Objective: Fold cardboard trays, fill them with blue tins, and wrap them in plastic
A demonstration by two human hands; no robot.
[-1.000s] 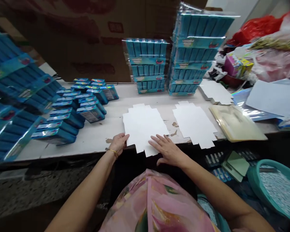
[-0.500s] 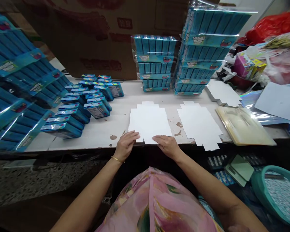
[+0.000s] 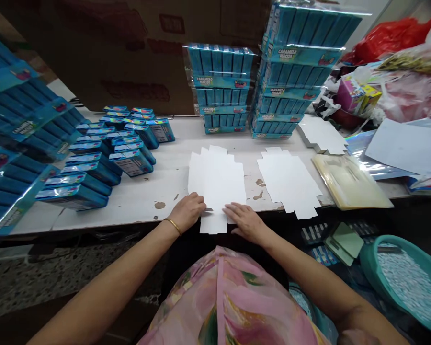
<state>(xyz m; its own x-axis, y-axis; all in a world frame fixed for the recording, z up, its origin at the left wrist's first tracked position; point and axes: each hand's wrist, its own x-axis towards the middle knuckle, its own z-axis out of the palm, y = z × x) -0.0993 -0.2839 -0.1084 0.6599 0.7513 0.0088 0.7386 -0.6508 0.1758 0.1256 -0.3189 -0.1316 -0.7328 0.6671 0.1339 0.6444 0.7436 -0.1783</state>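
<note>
A flat white cardboard box blank (image 3: 217,179) with cut flaps lies at the table's front edge, its near flap reaching out over that edge. My left hand (image 3: 188,211) has its fingers curled on the blank's near left corner, pinching a side flap that is slightly bent up. My right hand (image 3: 247,223) rests on the near right corner with its fingers stretched out and fairly flat. To the right lies a second flat white blank (image 3: 289,179), which neither hand touches.
Small blue candy boxes (image 3: 131,163) stand in rows at left. Wrapped display packs (image 3: 222,103) and a taller stack (image 3: 282,91) stand behind. A pile of blanks (image 3: 323,134) and yellowish plastic sheets (image 3: 352,181) lie right. A teal basin (image 3: 368,268) is below.
The blank's near flap now extends toward me past the table edge. My left fingers have curled in at its corner, and my right hand has shifted slightly nearer with fingers more spread.
</note>
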